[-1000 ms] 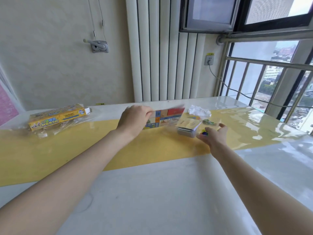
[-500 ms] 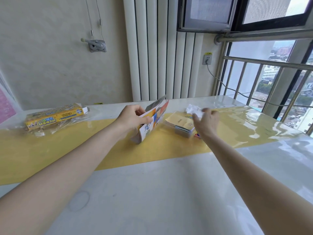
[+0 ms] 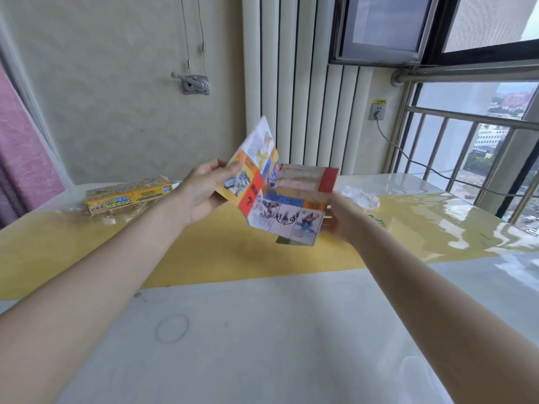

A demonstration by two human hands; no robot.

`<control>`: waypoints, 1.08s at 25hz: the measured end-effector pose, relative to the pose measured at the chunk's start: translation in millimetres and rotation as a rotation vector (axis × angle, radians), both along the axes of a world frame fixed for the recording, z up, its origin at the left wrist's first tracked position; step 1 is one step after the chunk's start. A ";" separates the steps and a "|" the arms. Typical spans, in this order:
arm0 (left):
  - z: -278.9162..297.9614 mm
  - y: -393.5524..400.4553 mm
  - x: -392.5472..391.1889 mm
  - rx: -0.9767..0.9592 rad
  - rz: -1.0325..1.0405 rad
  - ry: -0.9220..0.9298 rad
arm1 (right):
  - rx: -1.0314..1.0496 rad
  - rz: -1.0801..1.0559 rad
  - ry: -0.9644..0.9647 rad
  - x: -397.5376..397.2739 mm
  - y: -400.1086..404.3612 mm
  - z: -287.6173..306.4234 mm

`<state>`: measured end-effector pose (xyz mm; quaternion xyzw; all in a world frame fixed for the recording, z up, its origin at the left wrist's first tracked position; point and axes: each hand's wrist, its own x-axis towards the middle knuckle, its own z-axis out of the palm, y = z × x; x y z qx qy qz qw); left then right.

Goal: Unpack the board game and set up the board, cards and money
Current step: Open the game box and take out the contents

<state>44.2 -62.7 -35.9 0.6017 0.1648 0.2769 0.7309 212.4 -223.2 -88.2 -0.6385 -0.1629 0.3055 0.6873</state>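
Game box: lying near far left edge of table, on the yellow runner.
Left hand: raised, thumb pinching left panel of folded paper board.
Board: held above the runner, half unfolded.
Right hand: gripping board's right edge, fingers hidden behind.
Crumpled wrapper: just beyond right hand.
Risk: tearing a crease if pulled apart too hard.

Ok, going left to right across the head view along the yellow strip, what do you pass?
Yellow game box → left hand holding the folded game board → right hand at the board's right edge → crumpled white plastic wrap.
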 end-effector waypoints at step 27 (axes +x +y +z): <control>12.4 13.1 6.9 0.401 0.365 0.232 | 0.241 0.160 -0.268 -48.3 20.8 73.4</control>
